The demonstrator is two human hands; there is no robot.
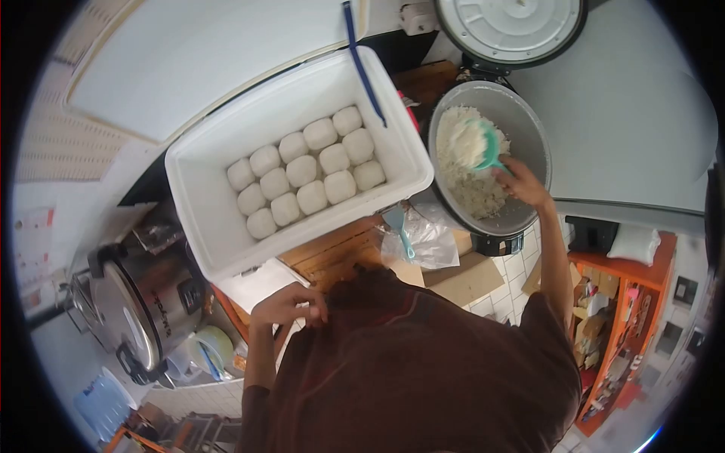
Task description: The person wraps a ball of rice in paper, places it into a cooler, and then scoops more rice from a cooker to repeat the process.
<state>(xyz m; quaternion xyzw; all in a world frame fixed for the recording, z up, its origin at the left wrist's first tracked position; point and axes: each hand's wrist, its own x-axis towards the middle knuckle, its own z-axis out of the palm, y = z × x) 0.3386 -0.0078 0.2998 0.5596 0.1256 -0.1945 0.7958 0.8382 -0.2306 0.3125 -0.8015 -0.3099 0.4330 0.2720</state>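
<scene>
My right hand is closed round the handle of a green scoop. The scoop is heaped with white rice and held inside a deep grey pot, over the loose cooked rice. My left hand hovers in front of my chest, by the near side of a white cooler box. Its fingers are loosely bent and apart, and nothing shows in them. Inside the cooler, several rounded whitish bundles lie in rows on the bottom.
A light-blue spatula lies on a clear plastic bag between cooler and pot. The pot's round lid stands raised behind it. A large steel cooker is at left. An orange shelf stands at right.
</scene>
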